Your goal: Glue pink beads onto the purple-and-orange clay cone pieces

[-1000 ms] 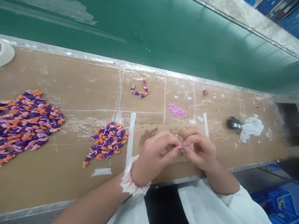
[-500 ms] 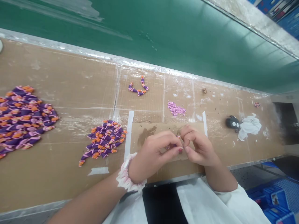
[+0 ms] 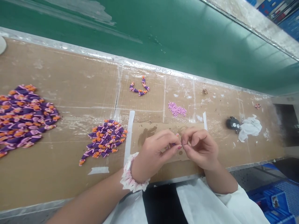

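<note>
My left hand (image 3: 154, 152), with a frilly white-and-pink band at the wrist, is closed in a pinch on a small purple piece (image 3: 172, 145), mostly hidden by the fingers. Thumb and forefinger of my right hand (image 3: 201, 147) are pinched right against the left fingertips; whatever they grip is too small to make out. Just beyond the hands lies a patch of tiny pink-purple beads (image 3: 177, 109). Left of my left hand is a heap of purple, pink and orange pieces (image 3: 106, 139).
A larger heap of similar pieces (image 3: 25, 118) lies at the far left. A curved row of them (image 3: 139, 90) sits farther back. A black round object with white eyes (image 3: 232, 123) and a crumpled white cloth (image 3: 250, 127) lie right. White tape strips (image 3: 129, 133) mark the cardboard (image 3: 77, 84).
My right hand has shifted slightly toward me and its fingers have rolled a little. The left hand keeps its pinch, nearly in place. The view has moved slightly.
</note>
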Motion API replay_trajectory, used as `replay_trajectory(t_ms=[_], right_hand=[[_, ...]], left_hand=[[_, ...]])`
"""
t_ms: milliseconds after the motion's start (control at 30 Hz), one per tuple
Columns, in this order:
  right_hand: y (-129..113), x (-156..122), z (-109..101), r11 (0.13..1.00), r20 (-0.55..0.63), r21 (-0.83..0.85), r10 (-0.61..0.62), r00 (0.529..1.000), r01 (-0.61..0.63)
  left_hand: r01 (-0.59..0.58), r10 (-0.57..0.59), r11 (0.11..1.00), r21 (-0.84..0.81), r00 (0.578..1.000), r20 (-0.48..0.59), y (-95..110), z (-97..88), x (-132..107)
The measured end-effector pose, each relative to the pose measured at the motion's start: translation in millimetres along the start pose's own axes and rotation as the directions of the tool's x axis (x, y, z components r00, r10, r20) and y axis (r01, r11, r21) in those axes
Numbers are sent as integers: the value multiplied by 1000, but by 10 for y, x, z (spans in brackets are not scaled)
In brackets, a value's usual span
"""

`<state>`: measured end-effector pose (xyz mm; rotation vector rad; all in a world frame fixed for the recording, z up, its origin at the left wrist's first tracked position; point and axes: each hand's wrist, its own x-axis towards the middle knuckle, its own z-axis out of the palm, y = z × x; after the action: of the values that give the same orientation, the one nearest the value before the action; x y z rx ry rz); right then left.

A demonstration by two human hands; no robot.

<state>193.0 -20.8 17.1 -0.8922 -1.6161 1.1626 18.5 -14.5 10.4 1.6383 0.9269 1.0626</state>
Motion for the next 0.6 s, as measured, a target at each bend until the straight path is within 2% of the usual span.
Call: replay_trajectory(t_ms=[267,600], right_hand=[[-8,-2,9,1000,2,18,-25,1000,25],[9,-2,-28,1000,47,12,-23,999,23]], left_hand=[[-77,81,996,47,993,-83,-35,54,-65],[-113,122,988,109,989,-78,-31,58,-57]])
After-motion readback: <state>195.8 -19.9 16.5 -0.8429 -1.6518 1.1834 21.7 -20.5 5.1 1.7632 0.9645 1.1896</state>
